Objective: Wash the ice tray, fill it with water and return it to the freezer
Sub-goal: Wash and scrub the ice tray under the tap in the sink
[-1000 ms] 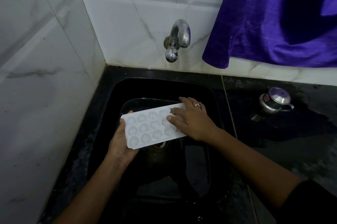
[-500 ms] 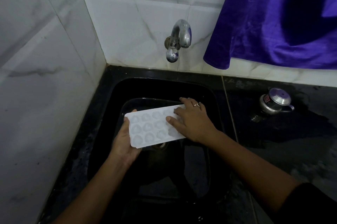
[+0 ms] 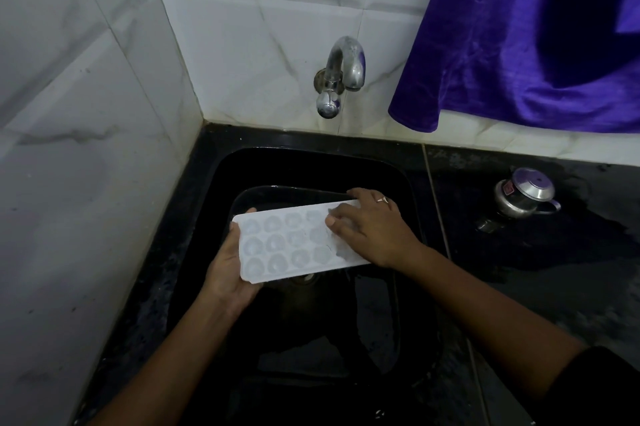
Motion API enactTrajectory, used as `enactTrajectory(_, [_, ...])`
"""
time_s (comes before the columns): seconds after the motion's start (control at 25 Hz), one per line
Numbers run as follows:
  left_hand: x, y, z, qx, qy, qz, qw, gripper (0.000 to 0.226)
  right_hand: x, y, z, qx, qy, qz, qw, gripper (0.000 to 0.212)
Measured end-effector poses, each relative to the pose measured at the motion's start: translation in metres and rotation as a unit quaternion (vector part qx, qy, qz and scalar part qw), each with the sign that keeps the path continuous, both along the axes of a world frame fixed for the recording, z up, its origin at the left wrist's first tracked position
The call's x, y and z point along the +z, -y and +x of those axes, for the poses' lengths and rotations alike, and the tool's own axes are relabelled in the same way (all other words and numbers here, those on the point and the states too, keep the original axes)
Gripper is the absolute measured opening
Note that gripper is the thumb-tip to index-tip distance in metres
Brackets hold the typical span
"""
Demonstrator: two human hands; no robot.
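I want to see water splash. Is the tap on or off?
Off: no stream falls from the tap toward the ice tray held over the sink.

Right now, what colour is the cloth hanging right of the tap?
Deep purple cloth, clearest in the head view.

Both bare forearms reach forward and converge, the left hand (image 3: 228, 266) gripping the ice tray (image 3: 287, 245) from beneath at its left end, the right hand (image 3: 375, 233) palm-down on its right end, fingers (image 3: 356, 192) curled over the far edge.
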State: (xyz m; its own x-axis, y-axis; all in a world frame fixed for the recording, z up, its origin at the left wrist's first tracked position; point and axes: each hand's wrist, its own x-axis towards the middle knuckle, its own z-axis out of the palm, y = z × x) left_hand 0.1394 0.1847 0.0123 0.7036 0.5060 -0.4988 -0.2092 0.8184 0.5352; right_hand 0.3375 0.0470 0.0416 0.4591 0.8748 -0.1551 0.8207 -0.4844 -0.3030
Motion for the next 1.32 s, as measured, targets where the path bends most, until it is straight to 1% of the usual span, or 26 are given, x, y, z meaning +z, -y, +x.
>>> enactTrajectory(0.04, [0.004, 0.003, 0.002, -0.009, -0.004, 0.002, 1.0, 0.065, -0.002, -0.004, -0.003, -0.003, 0.042, -0.006, 0.999, 0.065])
enactTrajectory(0.08, [0.005, 0.005, 0.003, -0.012, -0.008, 0.008, 1.0, 0.065, -0.003, -0.008, -0.007, 0.003, 0.077, -0.013, 0.997, 0.072])
enactTrajectory(0.12, [0.003, 0.004, 0.004, -0.006, -0.013, 0.011, 1.0, 0.06, -0.005, -0.009, -0.007, 0.008, 0.081, -0.016, 0.997, 0.074])
enactTrajectory(0.2, [0.003, -0.001, 0.002, 0.007, -0.011, 0.02, 1.0, 0.05, -0.006, -0.005, -0.002, 0.02, 0.04, -0.01, 0.999, 0.065])
enactTrajectory(0.28, [0.004, -0.002, 0.002, 0.006, -0.002, 0.034, 0.999, 0.045, -0.006, -0.001, 0.001, 0.005, 0.039, 0.002, 0.999, 0.054])
enactTrajectory(0.36, [0.005, 0.001, 0.006, -0.011, 0.011, 0.022, 1.0, 0.055, -0.009, -0.003, -0.002, -0.012, 0.063, 0.01, 0.998, 0.056])
enactTrajectory(0.4, [0.005, 0.002, 0.008, -0.009, 0.011, 0.016, 1.0, 0.058, -0.01, -0.005, -0.003, -0.007, 0.06, 0.011, 0.998, 0.057])
enactTrajectory(0.48, [0.0, -0.002, 0.009, -0.004, 0.0, 0.009, 1.0, 0.057, -0.011, -0.003, -0.001, 0.01, 0.052, 0.009, 0.999, 0.056])
enactTrajectory(0.56, [-0.004, -0.005, 0.008, 0.011, -0.006, 0.023, 1.0, 0.055, -0.01, -0.001, 0.003, -0.009, 0.063, 0.011, 0.998, 0.054])
enactTrajectory(0.64, [-0.005, -0.003, 0.01, 0.009, -0.002, 0.017, 1.0, 0.049, -0.011, -0.001, 0.0, -0.029, 0.058, 0.024, 0.998, 0.056])
enactTrajectory(0.72, [-0.006, -0.004, 0.01, 0.014, -0.007, 0.014, 1.0, 0.05, -0.013, 0.0, -0.001, -0.01, 0.044, 0.025, 0.999, 0.058])
enactTrajectory(0.8, [-0.009, -0.006, 0.01, 0.01, -0.005, 0.03, 0.999, 0.053, -0.011, 0.004, 0.003, 0.004, 0.049, 0.028, 0.998, 0.056])
enactTrajectory(0.88, [-0.007, -0.004, 0.01, 0.005, 0.002, 0.019, 1.0, 0.055, -0.006, 0.003, 0.002, -0.02, 0.038, 0.061, 0.997, 0.056])
enactTrajectory(0.96, [-0.007, -0.005, 0.012, 0.017, 0.005, 0.008, 1.0, 0.051, -0.004, -0.002, -0.007, -0.017, 0.03, 0.092, 0.995, 0.051])
enactTrajectory(1.04, [-0.009, -0.003, 0.014, -0.003, 0.009, -0.014, 1.0, 0.05, -0.005, -0.005, -0.011, 0.018, 0.029, 0.08, 0.996, 0.044])
enactTrajectory(1.08, [-0.008, -0.002, 0.014, -0.01, 0.026, -0.023, 0.999, 0.05, -0.005, -0.005, -0.011, 0.029, 0.031, 0.063, 0.997, 0.042])
enactTrajectory(1.2, [-0.019, -0.004, 0.016, -0.003, 0.015, -0.035, 0.999, 0.05, -0.008, -0.007, -0.012, 0.024, 0.046, 0.036, 0.998, 0.046])
enactTrajectory(1.32, [-0.015, -0.003, 0.013, -0.007, 0.02, -0.043, 0.999, 0.05, -0.012, -0.002, -0.013, 0.056, 0.046, 0.032, 0.997, 0.052])
